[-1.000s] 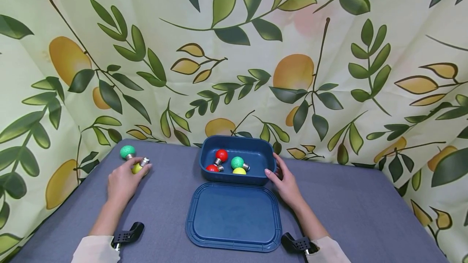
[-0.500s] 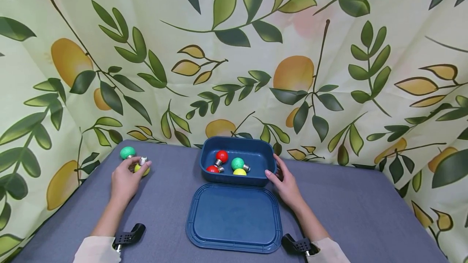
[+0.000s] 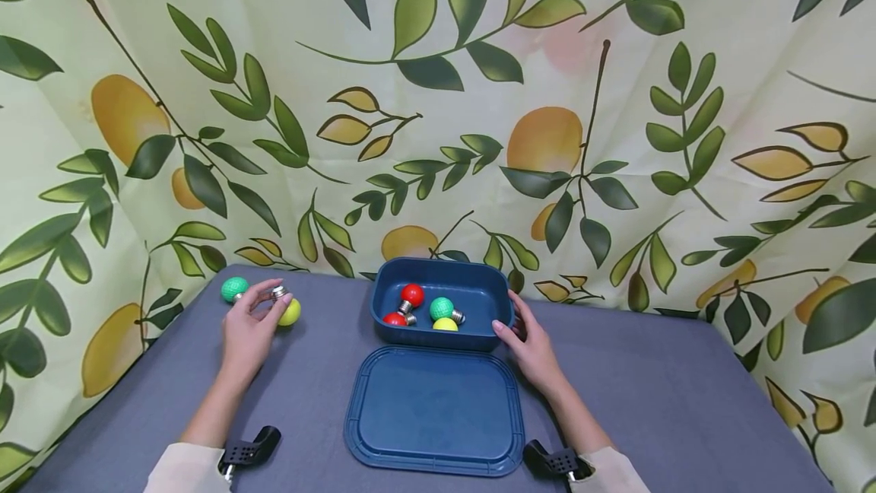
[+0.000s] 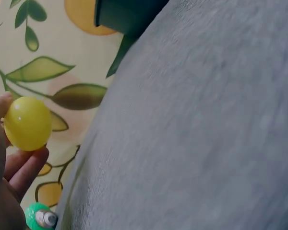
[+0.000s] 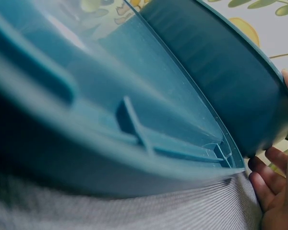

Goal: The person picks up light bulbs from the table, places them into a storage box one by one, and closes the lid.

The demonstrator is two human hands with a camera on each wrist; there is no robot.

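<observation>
My left hand [image 3: 248, 333] pinches a yellow light bulb [image 3: 290, 313] by its metal screw base, thumb on one side and fingertips on the other. The round yellow globe points away to the right of the fingers, and in the left wrist view the bulb [image 4: 28, 123] hides its own base. Just left of the fingers lies a green textured bulb [image 3: 234, 289] on the table. My right hand [image 3: 534, 345] holds the right end of a dark blue box [image 3: 484, 303], thumb at the front rim and fingers round the end. Inside are two red bulbs [image 3: 412, 295], a green bulb [image 3: 441, 308] and a yellow bulb [image 3: 445, 323].
A blue rectangular lid [image 3: 434, 409] lies flat on the grey cloth-covered table [image 3: 657, 402], directly in front of the box. A curtain [image 3: 452, 112] printed with leaves and fruit hangs close behind the table and along its sides.
My left hand has lifted slightly and moved right with the yellow bulb, away from the green one. The bulb has turned, its globe now facing right. The right hand stays on the box.
</observation>
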